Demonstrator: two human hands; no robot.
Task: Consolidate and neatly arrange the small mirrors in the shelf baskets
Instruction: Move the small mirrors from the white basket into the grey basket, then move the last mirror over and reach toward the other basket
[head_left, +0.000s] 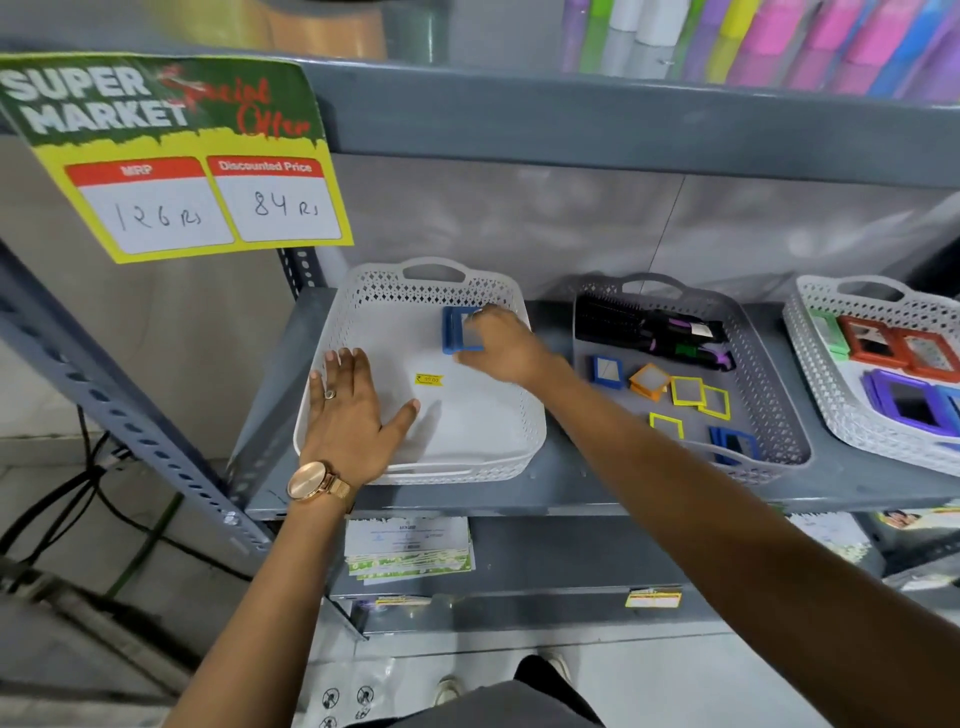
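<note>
A white basket (524, 436) stands at the left of the grey shelf, holding only a yellow price sticker (429, 380). My left hand (353, 415) rests flat and spread on its left rim and floor. At the basket's far right, my right hand (498, 345) grips a blue-framed mirror (456, 332). A grey basket (779, 395) in the middle holds several small mirrors: a blue one (608, 371), an orange one (648, 382), yellow ones (688, 391) and a blue one at the front (733, 442). A white basket at the right (815, 364) holds larger red, green and purple mirrors (906, 405).
Black hairbrushes (654, 327) lie at the back of the grey basket. A yellow and green price sign (176, 156) hangs at the upper left. A slotted grey shelf post (130, 415) slants at the left. Paper leaflets (410, 545) sit on the shelf below.
</note>
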